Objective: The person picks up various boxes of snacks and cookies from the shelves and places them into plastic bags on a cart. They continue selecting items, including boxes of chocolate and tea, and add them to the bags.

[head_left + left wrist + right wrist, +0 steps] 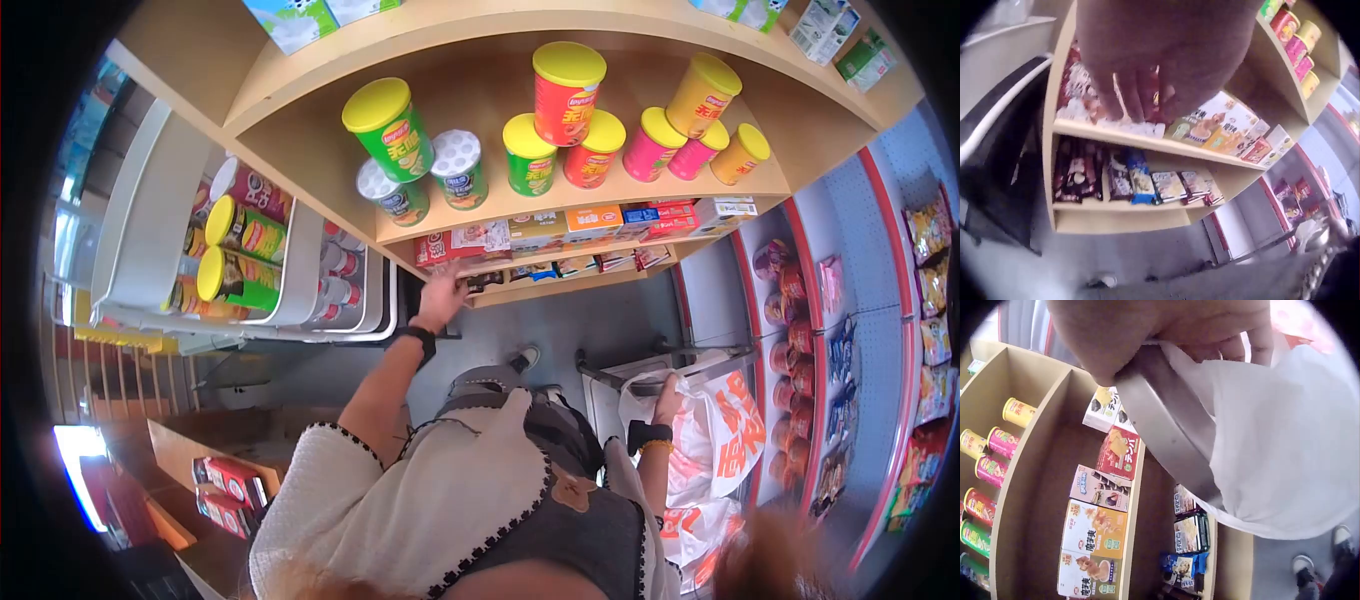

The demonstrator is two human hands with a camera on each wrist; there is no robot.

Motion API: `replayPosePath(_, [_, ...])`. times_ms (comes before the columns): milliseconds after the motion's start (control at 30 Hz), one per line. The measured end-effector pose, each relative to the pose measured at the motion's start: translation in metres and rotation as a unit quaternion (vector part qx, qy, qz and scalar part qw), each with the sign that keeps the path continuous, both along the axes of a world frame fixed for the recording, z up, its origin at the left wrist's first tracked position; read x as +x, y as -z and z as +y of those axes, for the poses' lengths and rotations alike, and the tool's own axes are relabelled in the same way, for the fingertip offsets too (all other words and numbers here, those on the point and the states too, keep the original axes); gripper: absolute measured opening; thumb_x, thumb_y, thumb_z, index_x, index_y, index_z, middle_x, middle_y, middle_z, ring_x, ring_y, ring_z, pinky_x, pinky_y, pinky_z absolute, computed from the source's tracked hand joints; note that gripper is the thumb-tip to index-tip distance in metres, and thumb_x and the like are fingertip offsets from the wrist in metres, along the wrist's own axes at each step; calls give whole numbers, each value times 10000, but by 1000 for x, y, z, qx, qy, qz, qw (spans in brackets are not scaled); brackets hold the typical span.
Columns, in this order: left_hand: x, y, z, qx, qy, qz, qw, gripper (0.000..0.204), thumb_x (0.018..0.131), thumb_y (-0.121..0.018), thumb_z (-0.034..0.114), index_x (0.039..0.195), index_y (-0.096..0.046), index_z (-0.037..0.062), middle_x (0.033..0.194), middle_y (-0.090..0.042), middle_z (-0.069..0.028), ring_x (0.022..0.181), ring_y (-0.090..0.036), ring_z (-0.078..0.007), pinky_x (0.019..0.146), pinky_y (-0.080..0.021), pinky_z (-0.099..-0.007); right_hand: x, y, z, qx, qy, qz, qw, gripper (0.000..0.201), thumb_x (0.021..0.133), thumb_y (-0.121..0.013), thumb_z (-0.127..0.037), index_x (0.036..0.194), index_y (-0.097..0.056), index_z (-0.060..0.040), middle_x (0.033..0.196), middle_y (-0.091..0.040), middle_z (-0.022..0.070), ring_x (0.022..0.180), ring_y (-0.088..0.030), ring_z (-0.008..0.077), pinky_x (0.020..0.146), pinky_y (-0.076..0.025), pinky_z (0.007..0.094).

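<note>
My left hand (443,300) reaches to the left end of a low shelf, its fingers pointing at the red and white snack packs (462,243). From the left wrist, the hand (1160,56) covers part of these packs (1079,87), with the fingers extended over them and nothing visibly gripped. My right hand (668,400) is down at the cart, beside a white plastic bag (715,430) with orange print. Close up in the right wrist view, that hand (1172,331) curls round the flat metal cart handle (1169,425), over which the white bag (1279,444) is draped.
Chip canisters (570,95) stand on the curved wooden shelf (480,70) above. Boxed snacks (1094,531) line the lower shelf, with small packets (1169,186) beneath. A white rack (130,220) is at left, a cardboard box (185,450) behind it. Red-edged shelving (800,250) runs along the right.
</note>
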State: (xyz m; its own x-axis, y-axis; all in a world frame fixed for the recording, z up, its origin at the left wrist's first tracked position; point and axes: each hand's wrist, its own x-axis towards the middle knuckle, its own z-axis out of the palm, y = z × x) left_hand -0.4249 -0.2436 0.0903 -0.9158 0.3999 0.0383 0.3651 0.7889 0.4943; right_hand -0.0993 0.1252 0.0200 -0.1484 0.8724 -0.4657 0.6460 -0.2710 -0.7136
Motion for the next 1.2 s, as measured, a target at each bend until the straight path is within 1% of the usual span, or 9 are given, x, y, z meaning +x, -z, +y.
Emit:
replayPosePath(133, [-70,-26,25,-200,41,-12,979,763,628,-737,362,1255,-432,51,1254,-478,-193,1194,-420,-339,1014,-328,-416,6,8,7,-26,21,-14,999,688,826,-556,-459,1202,-478,112,1229,-506,235,1178,-455,316,992,-329,343])
replayPosePath(200, [-123,60,5,-169,119,-63,976,974,559,-764,426,1345,-336,43,1356,-390,-197,1295,-322,-318,1081,-251,-408,8,6,5,-34,-47,90,994,731,807,-611,-445,1249,-425,107,1283,-453,236,1205,-427,304,1012,-307,339])
replayPosePath(300, [-135,33,22,-329,131,-159,922,1132,465,-776,419,1400,-235,83,1444,-248,-180,1333,-252,-318,1116,-184,-371,0,-28,-17,21,-45,102,994,797,783,-663,-437,1295,-353,90,1315,-419,224,1211,-418,293,1024,-291,336])
replayPosePath(400, [-150,54,25,-263,188,-132,937,1135,392,-763,435,1375,-308,98,1389,-338,-183,1305,-289,-324,1107,-202,-370,8,-27,-28,58,-13,87,994,877,757,-698,-441,1323,-262,68,1262,-442,230,1156,-459,296,988,-341,349])
replayPosePath(433, [-134,-1,38,-287,235,-122,921,1083,400,-767,404,1350,-351,91,1364,-372,-177,1292,-308,-315,1096,-217,-358,10,-28,-32,42,-2,68,997,888,749,-709,-438,1323,-249,60,1230,-458,236,1130,-477,300,969,-365,354])
replayPosePath(500, [-157,73,22,-168,224,-167,945,1089,398,-782,380,1351,-346,83,1365,-372,-174,1294,-307,-309,1092,-219,-346,9,-31,-44,66,31,6,997,905,734,-726,-429,1322,-240,57,1192,-461,244,1074,-507,307,927,-403,360])
replayPosePath(633, [-143,37,21,-38,255,-237,937,1041,464,-781,340,1358,-329,58,1353,-391,-173,1285,-323,-298,1085,-227,-327,6,-33,-62,79,80,73,991,933,721,-747,-400,1348,-205,30,1210,-435,232,1074,-502,293,911,-414,360])
replayPosePath(1033, [-102,-20,23,-43,201,-170,964,811,543,-744,371,1233,-474,41,1223,-516,-193,1173,-459,-324,1021,-335,-357,-11,-36,-77,203,177,150,951,862,753,-733,-275,1359,-201,28,1261,-396,191,1131,-448,265,929,-391,369])
replayPosePath(1200, [-94,-25,14,-55,221,-133,965,985,451,-782,314,1301,-372,31,1234,-483,-217,1187,-437,-339,1024,-327,-367,-39,-88,-87,486,201,40,849,659,835,-626,-204,1322,-270,61,1337,-328,202,1240,-338,308,1052,-251,425])
